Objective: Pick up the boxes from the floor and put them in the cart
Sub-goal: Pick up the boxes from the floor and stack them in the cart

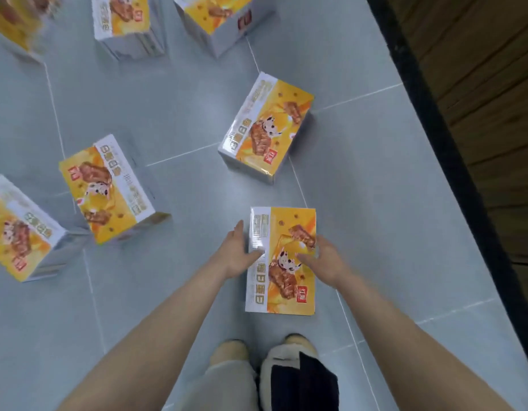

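The nearest yellow-and-white box (286,280) lies flat on the grey tiled floor just in front of my feet. My left hand (237,252) presses against its left side, fingers stretched along the edge and thumb on top. My right hand (325,261) clasps its right edge, with the thumb resting on the printed top. The box is held between both hands; I cannot tell whether it has left the floor. No cart is in view.
Several more identical boxes lie scattered on the floor: one ahead (265,129), two to the left (108,188) (19,229), and others along the top edge (126,22) (224,19). A black strip (434,143) and wooden flooring (479,84) border the right.
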